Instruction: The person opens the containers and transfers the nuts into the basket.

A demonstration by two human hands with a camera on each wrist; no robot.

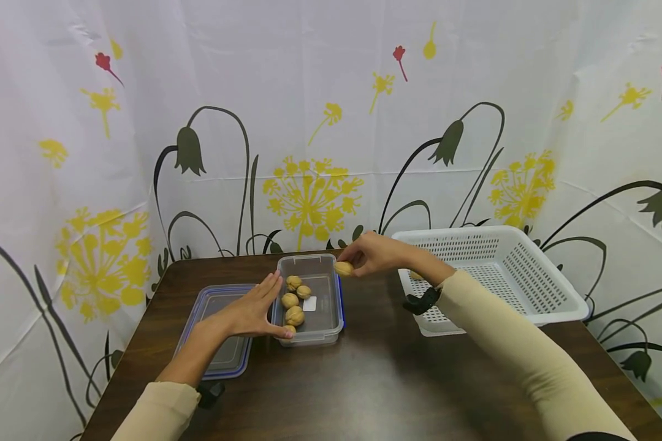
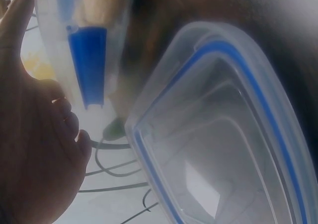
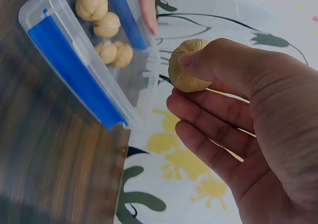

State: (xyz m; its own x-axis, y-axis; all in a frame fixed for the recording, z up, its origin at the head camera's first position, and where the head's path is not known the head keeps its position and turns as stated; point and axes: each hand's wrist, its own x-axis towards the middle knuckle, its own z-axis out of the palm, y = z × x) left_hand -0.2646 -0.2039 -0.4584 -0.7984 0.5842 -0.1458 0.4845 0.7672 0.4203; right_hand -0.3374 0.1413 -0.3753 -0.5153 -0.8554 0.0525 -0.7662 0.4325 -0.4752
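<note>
Between thumb and fingers, my right hand [image 1: 376,252] pinches a walnut [image 3: 188,67] near the right rim of a clear plastic container [image 1: 325,335] with blue side clips. Several walnuts [image 1: 295,315] lie along the container's left side, beside a small white label [image 1: 309,304]. My left hand [image 1: 251,312] is at the container's left wall, its fingers straight and its thumb reaching toward the near corner. In the left wrist view that hand [image 2: 37,129] stands alongside the container's wall and a blue clip [image 2: 89,65].
A clear lid with a blue seal [image 1: 226,361] lies flat left of the container, partly under my left forearm. On the right stands a white perforated basket [image 1: 557,306], with a walnut [image 1: 415,275] visible near its left wall. A flowered curtain [image 1: 309,92] hangs behind the brown table [image 1: 331,398].
</note>
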